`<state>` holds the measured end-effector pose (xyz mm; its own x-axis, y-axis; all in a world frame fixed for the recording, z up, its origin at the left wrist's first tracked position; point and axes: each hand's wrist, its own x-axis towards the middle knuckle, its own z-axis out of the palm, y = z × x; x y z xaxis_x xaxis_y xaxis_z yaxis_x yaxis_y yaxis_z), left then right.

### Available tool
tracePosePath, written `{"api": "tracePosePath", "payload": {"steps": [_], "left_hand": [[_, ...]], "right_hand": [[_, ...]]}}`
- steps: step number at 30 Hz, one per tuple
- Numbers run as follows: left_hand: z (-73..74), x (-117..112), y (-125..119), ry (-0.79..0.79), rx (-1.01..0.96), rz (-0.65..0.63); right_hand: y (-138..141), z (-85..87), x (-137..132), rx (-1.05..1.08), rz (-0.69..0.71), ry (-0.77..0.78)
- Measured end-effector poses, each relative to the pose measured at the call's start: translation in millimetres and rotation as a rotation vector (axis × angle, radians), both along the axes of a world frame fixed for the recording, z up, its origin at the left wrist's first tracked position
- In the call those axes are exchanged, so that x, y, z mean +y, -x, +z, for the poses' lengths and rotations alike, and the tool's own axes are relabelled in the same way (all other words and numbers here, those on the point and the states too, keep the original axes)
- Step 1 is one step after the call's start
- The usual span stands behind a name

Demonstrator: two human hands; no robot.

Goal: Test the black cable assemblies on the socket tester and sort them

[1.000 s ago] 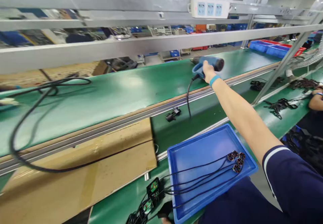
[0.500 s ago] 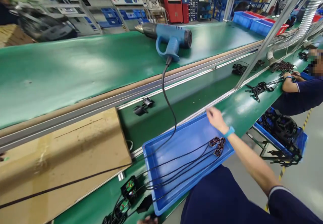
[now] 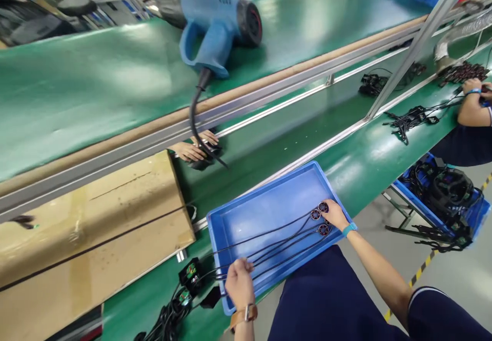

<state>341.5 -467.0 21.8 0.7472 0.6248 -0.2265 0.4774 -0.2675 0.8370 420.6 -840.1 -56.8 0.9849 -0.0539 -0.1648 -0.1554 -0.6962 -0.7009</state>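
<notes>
Clock positions read from the centre of the view. Largest, spanning 9 through 12 to 2 o'clock: green upper bench. At 8 o'clock, flat and crossed by a dark cord: brown cardboard. From 4 to 7 o'clock: shallow blue tray. Between 11 and 12 o'clock, lying on the upper bench, nozzle toward 10: blue heat gun. At 4 o'clock, over the tray: right hand, fingers bent nearly together, fingertips at the round parts; firmness of hold impossible to tell. At 6 o'clock, over the tray's near end: left hand, loosely curled above the cables; any hold on them likewise impossible to tell. At 9 o'clock, below the upper bench: another person's hands, on black pieces. At 7 o'clock, just outside the tray: black housing with green circuitry. Smallest, running toward 4 o'clock inside the tray: thin black cables, ending in round parts.
</notes>
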Motion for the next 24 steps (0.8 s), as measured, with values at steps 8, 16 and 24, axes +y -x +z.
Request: {"api": "tracePosePath", "payload": {"steps": [8,16,24], "left_hand": [[-28.8,-149,-63,-0.13,-0.116,-0.725],[20.5,-199,-108,0.0,-0.065,-0.926],[100.6,-175,-103,0.192,-0.074,-0.867]], "right_hand": [[10,1.7,11,-0.137,-0.097,-0.109],[6,101.2,12,-0.31,-0.051,-0.118],[-5,172.7,17,-0.471,0.178,-0.067]]}}
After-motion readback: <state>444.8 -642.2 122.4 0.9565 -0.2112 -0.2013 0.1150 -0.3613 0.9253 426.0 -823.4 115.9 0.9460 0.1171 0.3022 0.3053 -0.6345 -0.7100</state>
